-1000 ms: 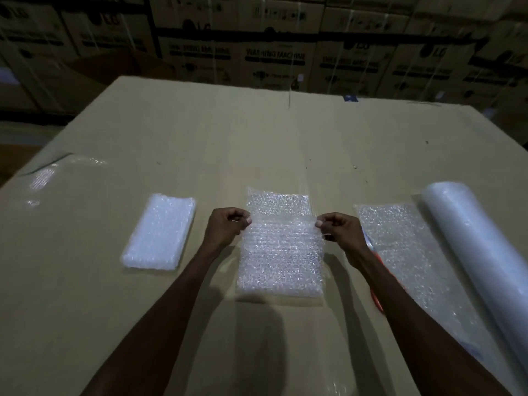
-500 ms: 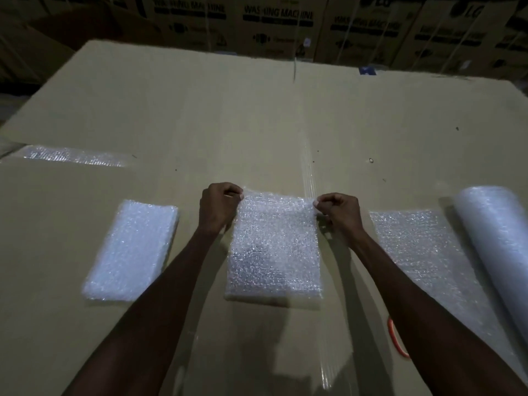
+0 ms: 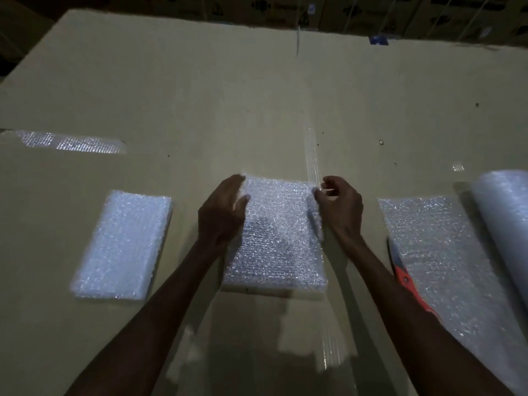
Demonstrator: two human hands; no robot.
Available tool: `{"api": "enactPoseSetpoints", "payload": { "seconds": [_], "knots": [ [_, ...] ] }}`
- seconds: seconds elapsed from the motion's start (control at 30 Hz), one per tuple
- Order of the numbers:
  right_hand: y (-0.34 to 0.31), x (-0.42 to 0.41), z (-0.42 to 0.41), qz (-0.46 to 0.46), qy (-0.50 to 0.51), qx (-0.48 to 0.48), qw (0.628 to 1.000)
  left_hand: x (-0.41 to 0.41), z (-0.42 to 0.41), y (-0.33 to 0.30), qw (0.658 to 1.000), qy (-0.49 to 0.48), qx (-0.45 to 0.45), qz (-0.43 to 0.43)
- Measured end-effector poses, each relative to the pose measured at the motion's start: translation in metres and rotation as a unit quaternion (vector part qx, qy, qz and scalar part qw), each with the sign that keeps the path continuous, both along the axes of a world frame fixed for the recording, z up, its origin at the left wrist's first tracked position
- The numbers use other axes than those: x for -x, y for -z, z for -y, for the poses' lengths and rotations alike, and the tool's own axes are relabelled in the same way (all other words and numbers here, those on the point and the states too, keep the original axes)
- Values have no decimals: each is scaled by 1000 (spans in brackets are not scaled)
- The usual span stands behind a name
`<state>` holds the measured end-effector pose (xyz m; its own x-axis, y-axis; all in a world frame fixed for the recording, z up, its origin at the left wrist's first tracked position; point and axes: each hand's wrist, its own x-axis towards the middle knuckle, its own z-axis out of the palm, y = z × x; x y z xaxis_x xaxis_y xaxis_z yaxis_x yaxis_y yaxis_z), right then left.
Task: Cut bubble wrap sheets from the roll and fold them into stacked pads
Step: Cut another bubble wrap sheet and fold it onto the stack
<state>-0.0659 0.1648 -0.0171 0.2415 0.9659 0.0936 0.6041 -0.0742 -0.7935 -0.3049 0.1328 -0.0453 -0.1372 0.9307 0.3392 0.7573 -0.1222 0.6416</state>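
Bubble-wrap folded sheet (image 3: 275, 238) lies flat at centre of cardboard worktop (image 3: 200, 110), between both hands. L hand (image 3: 221, 214) rests on sheet's left edge, fingers straight, pointing to 1 o'clock, thumb on top of wrap. R hand (image 3: 340, 207) pinches sheet's far-right corner, fingers curled, forearm running in from 5 o'clock. Hands apart, one per side edge. Finished pad (image 3: 123, 244) sits at 9 o'clock, well apart. Roll (image 3: 505, 212) at 3 o'clock w/ unrolled wrap (image 3: 437, 252) spread beside it; orange-handled cutter (image 3: 405, 278) near R forearm, partly hidden.
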Motion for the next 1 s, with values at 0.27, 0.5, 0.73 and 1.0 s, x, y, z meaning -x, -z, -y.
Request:
{"api": "enactPoseSetpoints", "payload": {
  "seconds": [0.27,0.5,0.73,1.0],
  "knots": [
    [38,49,87,207,-197,78,955,-29,58,36,968,120,52,-215],
    [58,45,95,290,-222,59,929,-23,64,37,955,122,85,-258],
    [51,19,98,327,-244,76,910,-6,62,37,947,134,90,-279],
    [24,-6,111,189,-202,10,961,13,73,24,952,178,43,-245]
  ]
}}
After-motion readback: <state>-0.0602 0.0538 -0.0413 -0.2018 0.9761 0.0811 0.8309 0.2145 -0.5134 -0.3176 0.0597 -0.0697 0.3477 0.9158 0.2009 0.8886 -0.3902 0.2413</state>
